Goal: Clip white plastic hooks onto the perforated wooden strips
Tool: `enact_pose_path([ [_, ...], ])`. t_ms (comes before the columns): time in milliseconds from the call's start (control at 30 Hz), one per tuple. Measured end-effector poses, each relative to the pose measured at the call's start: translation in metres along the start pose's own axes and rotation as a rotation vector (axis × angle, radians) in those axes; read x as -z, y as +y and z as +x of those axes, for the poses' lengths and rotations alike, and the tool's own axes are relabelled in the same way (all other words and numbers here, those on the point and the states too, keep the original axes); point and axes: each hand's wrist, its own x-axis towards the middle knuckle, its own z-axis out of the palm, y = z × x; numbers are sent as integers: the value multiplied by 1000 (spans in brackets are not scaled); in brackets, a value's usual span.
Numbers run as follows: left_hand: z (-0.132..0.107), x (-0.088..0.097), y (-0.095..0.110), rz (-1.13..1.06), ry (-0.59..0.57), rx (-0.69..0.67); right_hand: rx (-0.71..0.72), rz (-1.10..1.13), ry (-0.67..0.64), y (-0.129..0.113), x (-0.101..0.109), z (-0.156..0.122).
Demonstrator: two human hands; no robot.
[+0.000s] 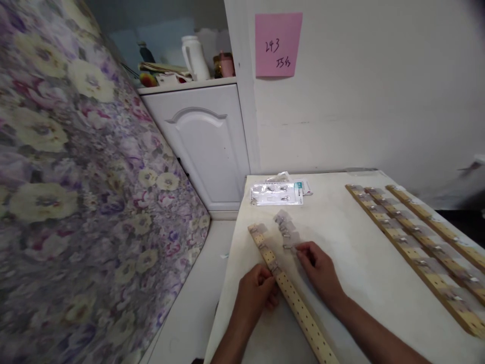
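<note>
A long wooden strip [299, 308] with rows of small holes lies slantwise on the table, with clear plastic pieces bearing small metal parts set along its far part. My left hand [257, 288] is closed, its fingertips pinching the strip's left edge beside one of these pieces. To the right of the strip lies a short row of loose clear plastic pieces [286, 227] with metal parts. At the near end of that row, my right hand [318, 268] has thumb and forefinger closed on a clear plastic piece [291, 246].
Several similar wooden strips [409, 242] fitted with plastic pieces lie along the table's right side. Clear blister packs [276, 194] rest at the far edge of the table [341, 217]. A floral curtain [94, 202] hangs at left, and a white cabinet [204, 146] stands behind.
</note>
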Motion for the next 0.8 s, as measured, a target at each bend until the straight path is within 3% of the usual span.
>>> enact_pose_path([
  [233, -4, -1, 4, 31, 10, -7, 65, -223, 7, 18, 12, 18],
  [533, -16, 1, 3, 91, -16, -29, 39, -425, -115, 10, 9, 21],
  [800, -20, 3, 1, 103, -43, -43, -38, -428, -65, 3, 10, 16],
])
